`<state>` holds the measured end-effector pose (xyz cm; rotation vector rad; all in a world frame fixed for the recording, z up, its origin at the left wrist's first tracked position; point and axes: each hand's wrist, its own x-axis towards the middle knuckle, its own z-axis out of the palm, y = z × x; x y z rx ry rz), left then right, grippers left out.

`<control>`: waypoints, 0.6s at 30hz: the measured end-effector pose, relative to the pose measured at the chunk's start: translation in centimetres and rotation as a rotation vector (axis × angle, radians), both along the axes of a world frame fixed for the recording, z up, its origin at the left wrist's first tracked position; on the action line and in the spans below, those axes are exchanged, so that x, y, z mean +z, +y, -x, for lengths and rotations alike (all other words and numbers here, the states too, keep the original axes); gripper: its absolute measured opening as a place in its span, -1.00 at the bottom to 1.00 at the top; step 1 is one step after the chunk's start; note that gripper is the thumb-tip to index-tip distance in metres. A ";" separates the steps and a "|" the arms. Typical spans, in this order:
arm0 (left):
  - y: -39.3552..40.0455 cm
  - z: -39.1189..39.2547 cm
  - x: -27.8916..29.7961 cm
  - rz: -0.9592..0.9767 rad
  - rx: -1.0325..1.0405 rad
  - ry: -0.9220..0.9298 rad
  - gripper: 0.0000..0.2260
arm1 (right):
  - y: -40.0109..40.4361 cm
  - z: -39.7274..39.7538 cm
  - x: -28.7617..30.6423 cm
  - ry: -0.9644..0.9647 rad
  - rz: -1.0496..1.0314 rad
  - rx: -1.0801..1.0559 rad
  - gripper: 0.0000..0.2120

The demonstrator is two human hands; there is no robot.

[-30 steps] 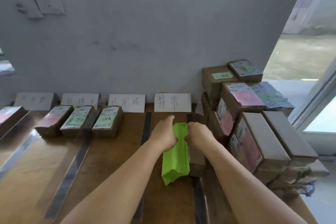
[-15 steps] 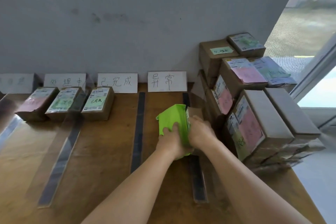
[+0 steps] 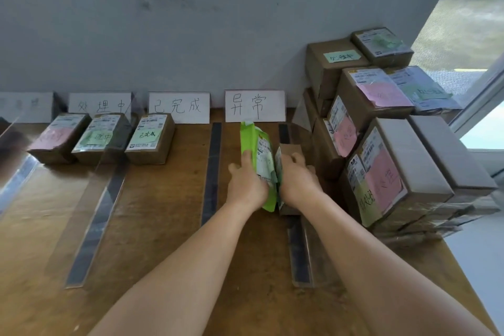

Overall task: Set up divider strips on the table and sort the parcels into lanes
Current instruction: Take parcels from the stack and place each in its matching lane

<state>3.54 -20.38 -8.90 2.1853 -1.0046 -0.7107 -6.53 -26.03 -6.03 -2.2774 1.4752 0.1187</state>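
We held a green parcel (image 3: pixel 256 161) on its edge in the rightmost lane of the desk (image 3: pixel 152 213), just before the white card (image 3: pixel 255 106) propped against the wall. Our left hand (image 3: pixel 246 185) gripped its left face, thumb and fingers curled over it. Our right hand (image 3: pixel 298 181) curled over a small brown box (image 3: pixel 290 148) standing close against the parcel's right side. Dark divider strips (image 3: pixel 212 172) ran down the desk on either side of this lane. Three labelled boxes (image 3: pixel 105 136) lay in a row at the far left lanes. A stack of cardboard parcels (image 3: pixel 387 144) rose at the right, near our right hand.
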 end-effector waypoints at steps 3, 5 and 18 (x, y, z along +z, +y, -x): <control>0.1 -0.2 -0.1 -0.076 -0.040 -0.038 -0.35 | -0.2 -0.5 0.1 0.015 -0.005 -0.013 -0.36; 0.6 0.0 -0.4 -0.191 -0.091 -0.152 -0.29 | -0.3 -0.7 0.0 0.028 0.007 0.003 -0.38; 0.4 -1.1 -1.7 -0.417 -0.492 -0.506 -0.38 | -0.9 -0.9 -0.1 0.344 0.042 0.278 -0.21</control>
